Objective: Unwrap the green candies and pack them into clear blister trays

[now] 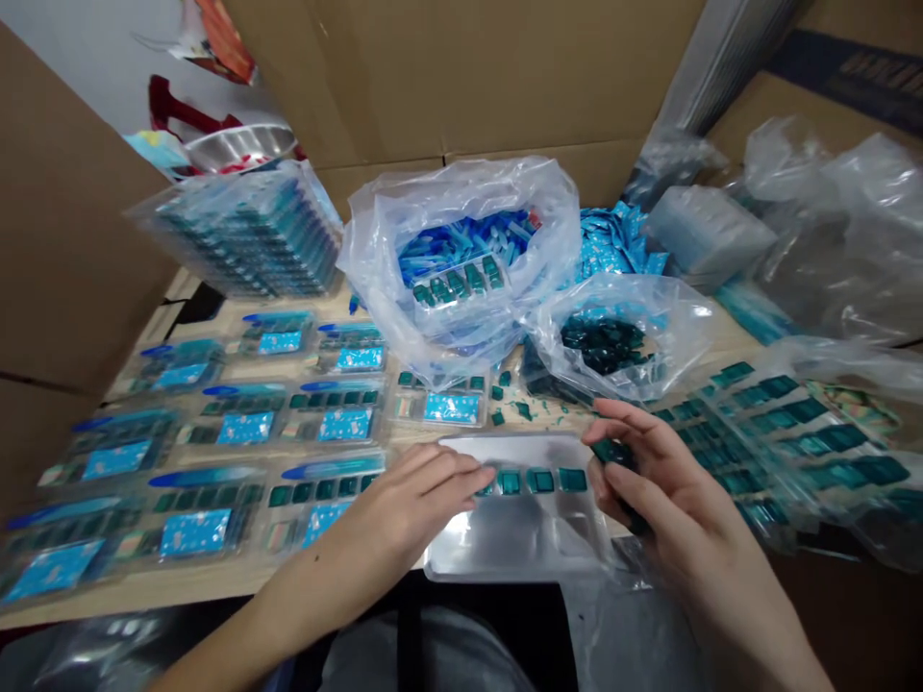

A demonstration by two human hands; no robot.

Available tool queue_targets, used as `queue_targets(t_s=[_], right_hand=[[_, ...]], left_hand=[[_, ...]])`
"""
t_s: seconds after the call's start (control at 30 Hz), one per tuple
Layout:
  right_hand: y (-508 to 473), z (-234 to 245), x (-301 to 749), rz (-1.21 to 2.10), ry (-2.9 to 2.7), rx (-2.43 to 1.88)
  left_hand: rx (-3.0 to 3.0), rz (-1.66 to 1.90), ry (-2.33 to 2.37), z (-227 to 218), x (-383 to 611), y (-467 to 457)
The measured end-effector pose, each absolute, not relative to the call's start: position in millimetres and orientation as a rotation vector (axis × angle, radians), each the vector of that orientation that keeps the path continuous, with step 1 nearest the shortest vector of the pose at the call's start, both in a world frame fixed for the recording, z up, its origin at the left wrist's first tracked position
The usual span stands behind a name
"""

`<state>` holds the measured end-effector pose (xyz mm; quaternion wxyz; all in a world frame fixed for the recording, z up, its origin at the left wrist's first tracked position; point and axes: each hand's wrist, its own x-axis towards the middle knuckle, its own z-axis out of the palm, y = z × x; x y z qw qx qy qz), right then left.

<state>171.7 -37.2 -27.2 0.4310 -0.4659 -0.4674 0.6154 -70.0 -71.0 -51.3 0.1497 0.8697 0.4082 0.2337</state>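
A clear plastic tray (519,538) lies at the table's near edge between my hands. A row of small teal pieces (537,480) sits in its upper slots. My left hand (408,500) rests palm down on the tray's left end, fingertips touching the leftmost teal piece. My right hand (649,481) hovers at the tray's right end, fingers curled around several dark teal pieces (612,452).
Filled trays with blue cards (245,428) cover the table's left half. A stack of filled trays (249,235) stands behind them. Plastic bags of blue sticks (461,255) and dark teal pieces (612,341) sit at centre. More teal sheets (785,432) lie right. Cardboard walls surround the table.
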Motion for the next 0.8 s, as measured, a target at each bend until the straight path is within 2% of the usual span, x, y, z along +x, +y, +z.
queue_targets(t_s=[0.2, 0.33, 0.6, 0.8], right_hand=[[-35.5, -21.2, 151.8, 1.645, -1.146, -1.0], [-38.6, -22.2, 136.3, 1.728, -1.12, -0.903], [-45.2, -14.8, 128.6, 1.488, -1.314, -1.028], [-47.2, -22.1, 129.9, 1.544, -1.262, -1.008]], left_hand=[[2.387, 0.796, 1.258, -47.0, -68.5, -66.1], [2.18, 1.035, 1.298, -32.8, -59.5, -67.8], [2.012, 1.226, 1.174, -24.7, -38.0, -64.0], [2.08, 1.228, 1.133, -23.6, -41.1, -68.3]])
